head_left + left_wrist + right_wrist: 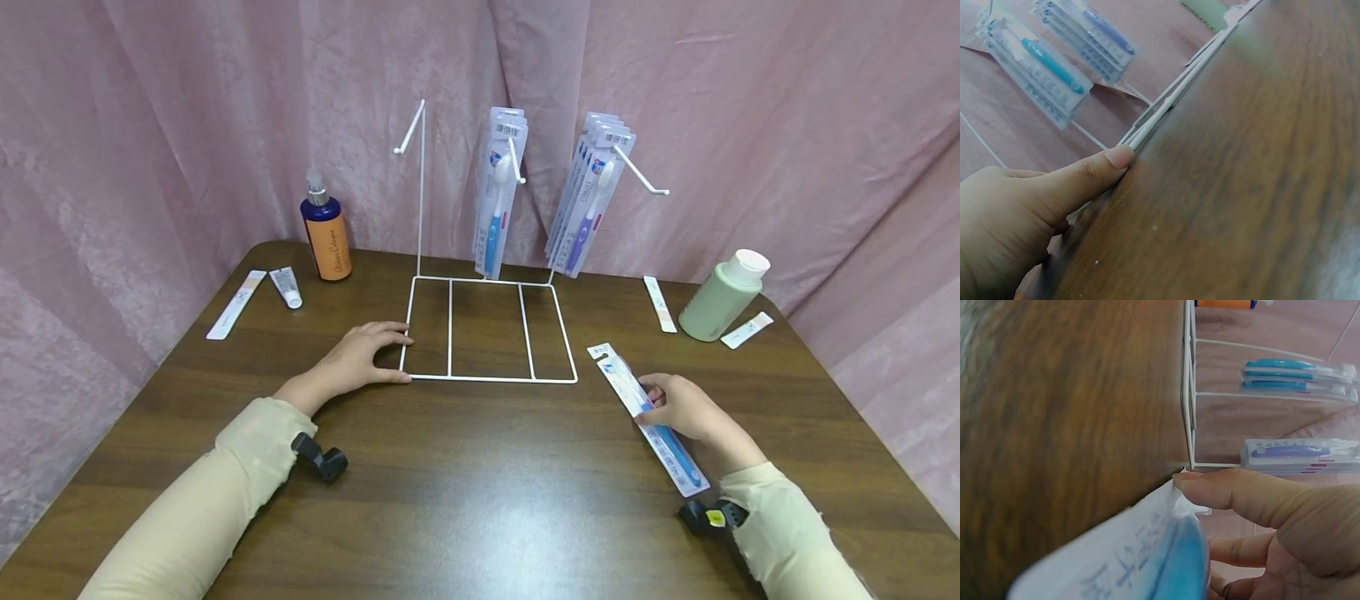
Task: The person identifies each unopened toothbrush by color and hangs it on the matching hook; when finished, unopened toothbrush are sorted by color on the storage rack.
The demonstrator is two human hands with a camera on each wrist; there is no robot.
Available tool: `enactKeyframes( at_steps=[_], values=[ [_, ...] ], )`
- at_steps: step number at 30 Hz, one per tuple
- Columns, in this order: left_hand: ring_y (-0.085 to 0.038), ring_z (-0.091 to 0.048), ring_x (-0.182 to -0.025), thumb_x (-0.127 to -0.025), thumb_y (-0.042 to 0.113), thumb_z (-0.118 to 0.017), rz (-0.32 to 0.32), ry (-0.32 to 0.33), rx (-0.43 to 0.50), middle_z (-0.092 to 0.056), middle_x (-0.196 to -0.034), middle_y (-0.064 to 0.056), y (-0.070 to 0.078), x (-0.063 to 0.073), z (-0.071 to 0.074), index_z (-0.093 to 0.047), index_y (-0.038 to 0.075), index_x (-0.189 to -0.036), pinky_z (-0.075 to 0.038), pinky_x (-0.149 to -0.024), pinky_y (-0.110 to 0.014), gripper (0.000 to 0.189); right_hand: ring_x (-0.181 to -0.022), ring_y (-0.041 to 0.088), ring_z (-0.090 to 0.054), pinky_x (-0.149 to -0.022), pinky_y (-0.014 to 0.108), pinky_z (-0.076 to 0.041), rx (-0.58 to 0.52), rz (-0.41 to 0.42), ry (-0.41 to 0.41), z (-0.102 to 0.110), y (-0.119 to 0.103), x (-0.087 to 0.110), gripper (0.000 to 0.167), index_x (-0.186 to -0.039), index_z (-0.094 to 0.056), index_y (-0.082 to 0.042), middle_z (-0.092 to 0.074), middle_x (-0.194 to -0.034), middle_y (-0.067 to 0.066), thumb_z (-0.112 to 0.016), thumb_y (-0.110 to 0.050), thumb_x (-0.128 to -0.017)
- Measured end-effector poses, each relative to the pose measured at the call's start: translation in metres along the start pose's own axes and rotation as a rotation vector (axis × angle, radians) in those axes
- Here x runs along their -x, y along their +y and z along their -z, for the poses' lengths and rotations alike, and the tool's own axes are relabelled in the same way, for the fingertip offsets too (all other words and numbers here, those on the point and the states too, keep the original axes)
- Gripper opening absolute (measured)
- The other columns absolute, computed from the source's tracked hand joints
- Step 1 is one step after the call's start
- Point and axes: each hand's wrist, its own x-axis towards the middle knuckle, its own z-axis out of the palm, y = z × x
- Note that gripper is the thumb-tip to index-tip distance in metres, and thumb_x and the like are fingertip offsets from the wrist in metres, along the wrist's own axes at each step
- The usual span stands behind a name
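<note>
My right hand (pixel 678 404) pinches a packaged blue toothbrush (pixel 678 458) by its edges, thumb on one side and fingers on the other. The pack slants low over the table, hang hole toward the back. In the right wrist view its blue handle (pixel 1182 559) is close to the camera. My left hand (pixel 356 354) rests at the near left corner of a white wire rack (pixel 491 380), thumb at the front wire and fingers along the side wire. Packs of blue toothbrushes (pixel 495 208) hang from the rack's middle hook, packs of purple toothbrushes (pixel 588 208) from the right one.
The rack's left hook (pixel 409 129) is bare. An orange-labelled pump bottle (pixel 328 237), a small tube (pixel 286 287) and a flat sachet (pixel 236 306) lie or stand at the back left. Right of the rack are a green bottle (pixel 718 302) and two sachets (pixel 659 304).
</note>
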Motion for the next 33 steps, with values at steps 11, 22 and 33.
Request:
enactKeyframes(
  at_steps=[11,22,33],
  values=[
    [-0.036,-0.043,-0.134,-0.077,0.042,-0.078,0.011,-0.001,0.000,-0.049,-0.144,-0.013,-0.001,0.001,0.000,-0.061,0.009,-0.128,-0.029,-0.110,-0.059,0.063,-0.073,0.015,-0.049,-0.061,0.026,-0.038,-0.076,-0.034,0.024,0.000,0.002,0.001,0.059,-0.125,-0.053,0.009,-0.058,-0.086,0.009,-0.078,-0.014,-0.076],
    [-0.037,-0.043,-0.134,-0.077,0.041,-0.078,0.007,0.002,-0.001,-0.050,-0.143,-0.014,-0.001,0.001,-0.001,-0.061,0.009,-0.127,-0.030,-0.110,-0.059,0.062,-0.072,0.013,-0.050,-0.059,0.023,-0.041,-0.122,-0.007,0.105,0.009,-0.001,0.008,0.050,-0.124,-0.055,0.008,-0.061,-0.085,0.009,-0.073,-0.011,-0.082],
    [-0.038,-0.043,-0.133,-0.077,0.041,-0.078,0.006,0.001,-0.005,-0.050,-0.143,-0.015,-0.002,0.001,0.000,-0.062,0.009,-0.127,-0.030,-0.109,-0.060,0.062,-0.069,-0.006,-0.052,-0.057,0.017,-0.046,-0.134,0.013,0.290,0.046,-0.012,0.018,0.052,-0.131,-0.050,0.006,-0.067,-0.094,0.022,-0.070,-0.011,-0.086]
  ],
)
